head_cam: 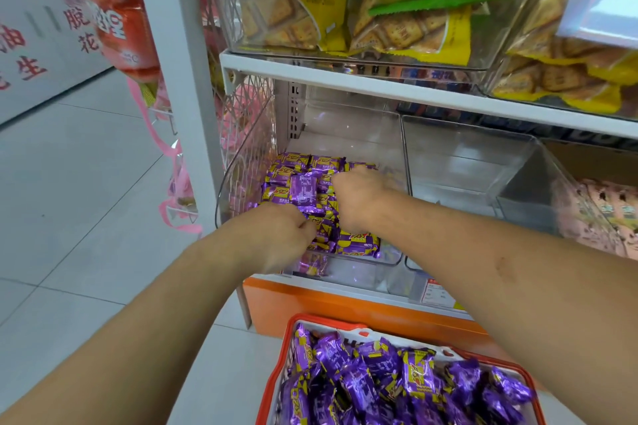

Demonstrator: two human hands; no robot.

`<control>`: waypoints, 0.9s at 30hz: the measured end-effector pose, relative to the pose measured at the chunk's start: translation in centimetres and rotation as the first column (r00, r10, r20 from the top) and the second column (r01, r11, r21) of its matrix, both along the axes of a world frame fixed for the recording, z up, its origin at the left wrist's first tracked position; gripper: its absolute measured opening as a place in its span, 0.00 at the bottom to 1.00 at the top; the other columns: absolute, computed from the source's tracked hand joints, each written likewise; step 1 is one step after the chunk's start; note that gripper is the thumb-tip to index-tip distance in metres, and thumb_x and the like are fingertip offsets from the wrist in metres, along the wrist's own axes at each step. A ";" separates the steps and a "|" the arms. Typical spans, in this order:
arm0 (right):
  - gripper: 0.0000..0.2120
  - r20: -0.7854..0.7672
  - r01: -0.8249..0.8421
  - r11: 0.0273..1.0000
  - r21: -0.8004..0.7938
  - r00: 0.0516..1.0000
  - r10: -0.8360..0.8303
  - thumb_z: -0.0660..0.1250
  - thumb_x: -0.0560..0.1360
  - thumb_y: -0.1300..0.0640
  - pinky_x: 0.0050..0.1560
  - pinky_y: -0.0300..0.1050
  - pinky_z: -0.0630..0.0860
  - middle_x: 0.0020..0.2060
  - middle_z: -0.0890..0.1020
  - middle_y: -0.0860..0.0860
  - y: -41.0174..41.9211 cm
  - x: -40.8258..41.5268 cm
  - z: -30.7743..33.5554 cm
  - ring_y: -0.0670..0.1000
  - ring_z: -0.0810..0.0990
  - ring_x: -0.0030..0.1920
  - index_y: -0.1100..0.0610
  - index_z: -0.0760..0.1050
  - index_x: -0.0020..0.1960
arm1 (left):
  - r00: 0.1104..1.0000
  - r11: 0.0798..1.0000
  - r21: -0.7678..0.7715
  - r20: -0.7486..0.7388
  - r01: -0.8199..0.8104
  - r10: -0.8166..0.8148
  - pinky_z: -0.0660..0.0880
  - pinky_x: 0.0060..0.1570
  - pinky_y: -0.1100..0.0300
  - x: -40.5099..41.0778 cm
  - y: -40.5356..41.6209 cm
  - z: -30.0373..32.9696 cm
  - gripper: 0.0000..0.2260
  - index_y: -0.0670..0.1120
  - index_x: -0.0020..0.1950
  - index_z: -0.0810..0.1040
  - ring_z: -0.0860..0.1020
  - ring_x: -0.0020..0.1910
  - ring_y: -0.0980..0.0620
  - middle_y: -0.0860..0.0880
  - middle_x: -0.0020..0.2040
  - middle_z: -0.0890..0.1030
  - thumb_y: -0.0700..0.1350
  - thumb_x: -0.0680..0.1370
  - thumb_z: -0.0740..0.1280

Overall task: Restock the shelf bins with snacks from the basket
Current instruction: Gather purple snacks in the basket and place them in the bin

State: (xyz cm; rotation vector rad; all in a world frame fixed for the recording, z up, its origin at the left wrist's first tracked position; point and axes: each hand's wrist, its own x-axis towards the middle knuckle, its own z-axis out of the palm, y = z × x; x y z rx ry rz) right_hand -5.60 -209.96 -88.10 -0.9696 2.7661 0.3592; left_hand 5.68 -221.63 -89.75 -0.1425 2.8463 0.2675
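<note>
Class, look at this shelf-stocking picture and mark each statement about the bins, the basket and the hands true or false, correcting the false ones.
1. Both hands, left hand and right hand, reach into the clear bin holding purple snack packs. True.
2. The basket is empty. False: it holds many purple packs.
3. The neighbouring bin to the right is full of purple packs. False: none show in it.
4. The bins on the shelf above hold yellow cracker bags. True.
5. The basket's rim is blue. False: it is red-orange.
</note>
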 end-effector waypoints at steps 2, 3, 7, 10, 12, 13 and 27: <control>0.08 0.030 0.007 0.997 -0.080 1.000 -0.004 0.71 0.73 0.62 0.41 0.47 0.76 0.48 0.79 0.56 0.3 -0.1 0.5 0.57 0.78 0.47 0.57 0.74 0.49 | 0.984 0.976 0.169 -0.090 -0.137 0.154 0.75 0.44 0.55 0.1 0.1 0.4 0.14 0.42 0.48 0.78 0.77 0.47 0.43 0.44 0.44 0.79 0.47 0.85 0.57; 0.08 0.077 0.023 0.992 -0.126 0.997 -0.013 0.70 0.73 0.62 0.40 0.47 0.77 0.49 0.81 0.57 0.6 -0.3 1.0 0.57 0.80 0.46 0.58 0.76 0.51 | 0.963 0.950 0.248 -0.140 -0.192 0.231 0.73 0.41 0.57 0.1 0.0 0.5 0.12 0.44 0.49 0.81 0.78 0.47 0.45 0.47 0.45 0.81 0.45 0.83 0.59; 0.15 0.581 0.271 0.867 -0.419 0.814 0.026 0.70 0.78 0.67 0.44 0.49 0.79 0.48 0.81 0.59 2.2 -0.9 3.7 0.54 0.80 0.43 0.64 0.76 0.64 | 0.839 0.648 0.712 -0.156 -0.271 0.522 0.80 0.49 0.52 -0.4 0.1 1.0 0.12 0.52 0.63 0.77 0.81 0.48 0.46 0.50 0.56 0.82 0.40 0.82 0.64; 0.17 0.821 0.468 0.769 -0.435 0.557 0.125 0.62 0.80 0.74 0.49 0.47 0.81 0.56 0.76 0.58 3.6 -1.0 4.9 0.52 0.77 0.48 0.59 0.78 0.63 | 0.812 0.285 0.917 0.066 -0.279 0.580 0.82 0.57 0.45 -0.3 0.4 1.5 0.14 0.44 0.68 0.76 0.82 0.54 0.45 0.44 0.57 0.80 0.38 0.83 0.66; 0.21 0.819 0.466 0.771 -0.434 0.561 0.121 0.59 0.80 0.75 0.49 0.47 0.81 0.56 0.75 0.59 4.2 -1.1 4.9 0.52 0.75 0.49 0.56 0.82 0.61 | 0.816 0.258 0.922 0.095 -0.287 0.570 0.82 0.57 0.45 -0.1 0.6 1.7 0.12 0.44 0.65 0.78 0.83 0.48 0.45 0.44 0.50 0.81 0.36 0.82 0.66; 0.21 0.808 0.466 0.771 -0.435 0.580 0.105 0.59 0.80 0.75 0.47 0.45 0.80 0.55 0.74 0.58 4.3 -1.0 5.0 0.53 0.74 0.49 0.55 0.82 0.60 | 0.813 0.287 0.910 0.085 -0.298 0.576 0.83 0.55 0.47 0.1 0.7 1.8 0.11 0.45 0.62 0.80 0.82 0.44 0.45 0.45 0.47 0.81 0.36 0.81 0.67; 0.18 0.814 0.689 0.570 -0.448 0.578 -0.059 0.70 0.81 0.56 0.47 0.58 0.86 0.53 0.79 0.64 4.0 0.6 5.7 0.63 0.86 0.49 0.63 0.72 0.66 | 0.628 0.013 0.976 0.129 -0.217 0.768 0.85 0.42 0.56 -0.3 2.2 2.7 0.04 0.35 0.50 0.80 0.86 0.41 0.43 0.35 0.45 0.83 0.35 0.78 0.72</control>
